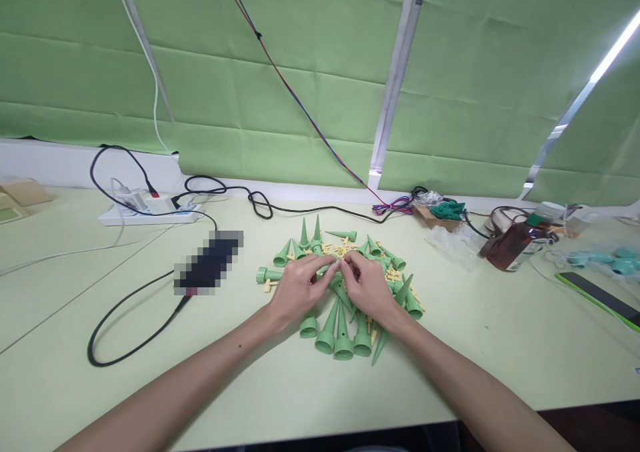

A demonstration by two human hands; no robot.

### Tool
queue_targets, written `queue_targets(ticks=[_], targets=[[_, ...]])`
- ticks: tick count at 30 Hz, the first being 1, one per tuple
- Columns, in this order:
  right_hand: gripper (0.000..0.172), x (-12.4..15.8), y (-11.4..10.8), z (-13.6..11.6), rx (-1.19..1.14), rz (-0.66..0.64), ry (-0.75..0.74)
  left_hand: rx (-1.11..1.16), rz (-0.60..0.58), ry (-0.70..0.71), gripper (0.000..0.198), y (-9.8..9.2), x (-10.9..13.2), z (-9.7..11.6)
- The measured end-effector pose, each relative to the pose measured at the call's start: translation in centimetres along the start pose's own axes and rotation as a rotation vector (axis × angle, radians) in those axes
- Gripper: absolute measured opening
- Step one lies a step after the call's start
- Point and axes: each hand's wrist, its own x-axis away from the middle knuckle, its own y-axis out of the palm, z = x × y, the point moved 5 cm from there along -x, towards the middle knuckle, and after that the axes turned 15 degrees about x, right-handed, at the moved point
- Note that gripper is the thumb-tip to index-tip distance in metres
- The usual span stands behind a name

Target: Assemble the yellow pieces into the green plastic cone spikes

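Note:
My left hand (303,282) and my right hand (367,282) meet above a pile of green plastic cone-shaped spikes (343,335). The left fingers are closed, with green plastic of a spike showing between thumb and forefinger. My right hand is pinched shut against the left fingertips; whatever is in it is too small and covered to make out. Small yellow T-shaped plastic pieces (269,285) lie scattered among the spikes. Several spikes stand on their wide ends or lie on their sides around both hands, and part of the pile is hidden under the hands.
To the left lie a blurred dark device (207,265) with a black cable and a white power strip (150,212). On the right are a brown bottle (517,242), a phone with a green edge (600,299), clear plastic bags (457,242) and a small cardboard box (437,219).

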Motion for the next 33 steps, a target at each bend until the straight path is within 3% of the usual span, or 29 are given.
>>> queue_targets(ticks=[10,18,24,29,33], targets=[[0.024,-0.1,-0.6,0.3,-0.100,0.069,0.068,-0.016,-0.002,0.042,0.028,0.2,0.0,0.8],[0.030,-0.3,-0.1,1.2,-0.340,0.012,0.241,0.020,-0.065,0.022,0.042,0.5,0.5,0.3],[0.031,-0.4,-0.5,1.0,-0.500,-0.003,0.287,0.056,-0.097,-0.115,0.046,0.5,0.3,0.0],[0.029,-0.4,-1.0,1.1,-0.491,0.065,0.287,0.179,-0.003,-0.275,0.022,-0.1,-0.3,-0.3],[0.028,-0.5,-1.1,0.8,-0.522,0.078,0.255,0.319,0.016,-0.402,0.034,-0.1,-0.5,-1.1]])
